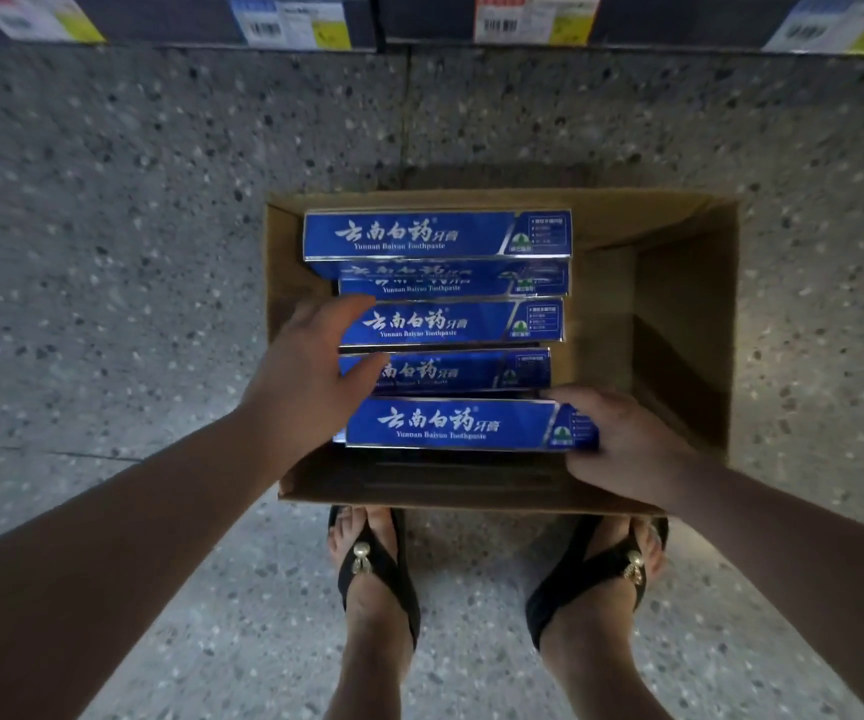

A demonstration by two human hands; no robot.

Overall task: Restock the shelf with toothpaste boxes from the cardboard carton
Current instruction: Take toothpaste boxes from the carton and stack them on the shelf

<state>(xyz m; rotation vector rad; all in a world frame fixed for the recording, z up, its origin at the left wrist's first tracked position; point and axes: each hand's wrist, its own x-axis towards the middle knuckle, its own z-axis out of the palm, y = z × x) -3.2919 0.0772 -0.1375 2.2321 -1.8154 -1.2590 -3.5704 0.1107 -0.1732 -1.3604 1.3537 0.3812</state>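
Left hand [310, 376] is hovering, fingers loosely spread, over the left ends of the blue boxes [450, 324] lying stacked in the carton [679, 236] on the floor [108, 252], while right hand [622, 444] is pinching the right end of the near box [450, 426].

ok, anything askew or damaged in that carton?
No damage or spill shows. Stacking is staggered, not squared: the farthest box sits further left than the rest, and the nearest box, gripped by the right hand, juts right. All crowd the left of the carton.
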